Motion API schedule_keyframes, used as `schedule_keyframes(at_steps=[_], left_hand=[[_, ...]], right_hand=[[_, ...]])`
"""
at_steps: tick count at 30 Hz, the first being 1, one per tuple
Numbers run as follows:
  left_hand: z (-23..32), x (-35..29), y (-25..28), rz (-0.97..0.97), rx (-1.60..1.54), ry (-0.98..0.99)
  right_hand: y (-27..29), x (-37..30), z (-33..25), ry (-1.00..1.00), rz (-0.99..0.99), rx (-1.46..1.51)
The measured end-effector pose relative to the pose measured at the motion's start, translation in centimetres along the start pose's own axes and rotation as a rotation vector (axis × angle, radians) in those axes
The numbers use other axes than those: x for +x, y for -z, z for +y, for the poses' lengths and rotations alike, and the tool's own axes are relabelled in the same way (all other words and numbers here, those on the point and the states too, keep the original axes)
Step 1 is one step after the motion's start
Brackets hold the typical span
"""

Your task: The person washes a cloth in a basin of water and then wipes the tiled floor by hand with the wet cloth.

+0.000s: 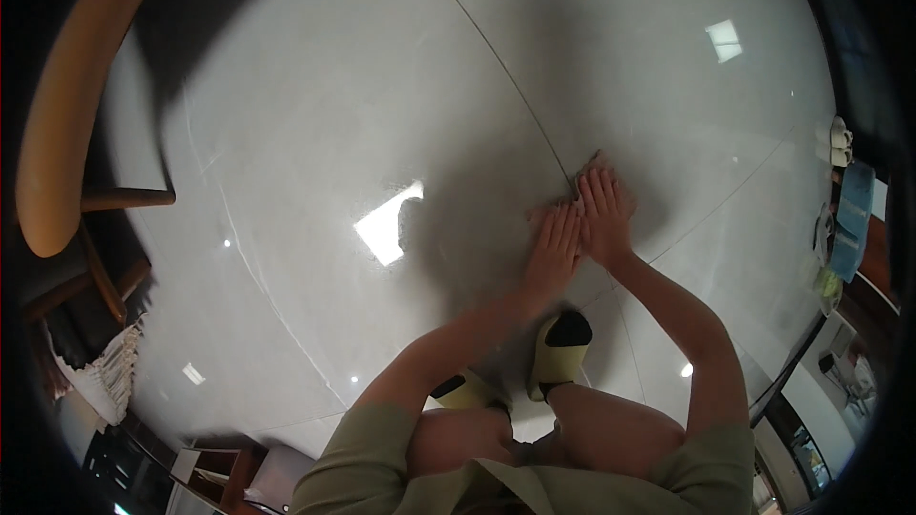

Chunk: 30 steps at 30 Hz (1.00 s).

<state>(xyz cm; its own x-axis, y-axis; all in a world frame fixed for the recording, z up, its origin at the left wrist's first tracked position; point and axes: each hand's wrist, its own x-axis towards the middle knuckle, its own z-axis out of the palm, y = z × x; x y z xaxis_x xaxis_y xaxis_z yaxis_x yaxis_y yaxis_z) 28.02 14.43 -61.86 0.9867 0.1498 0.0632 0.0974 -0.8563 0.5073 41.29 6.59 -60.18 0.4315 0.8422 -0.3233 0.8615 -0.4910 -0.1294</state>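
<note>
Both hands press side by side on a crumpled pinkish cloth (597,160) that lies on the shiny grey tiled floor (315,124). My left hand (555,250) rests flat with its fingers stretched forward over the cloth's near left part. Right beside it, my right hand (603,215) also lies flat, a little farther forward, its fingers covering the middle. Only the cloth's edges show around the fingers; most of it is hidden beneath the hands. Below the hands are my feet in yellow and black footwear (561,353), with my knees bent.
Wooden chair parts (57,124) curve along the left edge, near a fringed white textile (110,377). A small wooden shelf unit (212,477) stands at lower left. White shoes (840,141) and a blue item (852,219) line the right side. Thin tile seams cross the floor.
</note>
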Motion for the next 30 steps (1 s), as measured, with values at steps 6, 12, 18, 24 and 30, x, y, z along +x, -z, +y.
schedule_keyframes(at_steps=[6, 12, 18, 24, 30], left_hand=[[-5.4, 1.9, 6.3, -0.059, 0.0, 0.376], [-18.1, 8.2, 9.4, 0.178, 0.495, 0.435], [-19.1, 14.6, 8.9, 0.162, 0.491, 0.417], [-8.9, 12.3, 4.5, -0.014, 0.321, 0.179], [0.6, 5.8, -0.1, -0.095, -0.012, -0.033]], right_hand=[[2.7, 10.7, -4.5, 0.326, 0.347, 0.149], [6.1, 27.2, -9.2, 0.264, 0.67, 0.252], [5.7, 29.1, -4.8, -0.103, 0.659, 0.085], [3.3, 17.0, 2.0, -0.168, 0.593, 0.1], [0.4, 2.5, 3.5, -0.271, 0.315, 0.148]])
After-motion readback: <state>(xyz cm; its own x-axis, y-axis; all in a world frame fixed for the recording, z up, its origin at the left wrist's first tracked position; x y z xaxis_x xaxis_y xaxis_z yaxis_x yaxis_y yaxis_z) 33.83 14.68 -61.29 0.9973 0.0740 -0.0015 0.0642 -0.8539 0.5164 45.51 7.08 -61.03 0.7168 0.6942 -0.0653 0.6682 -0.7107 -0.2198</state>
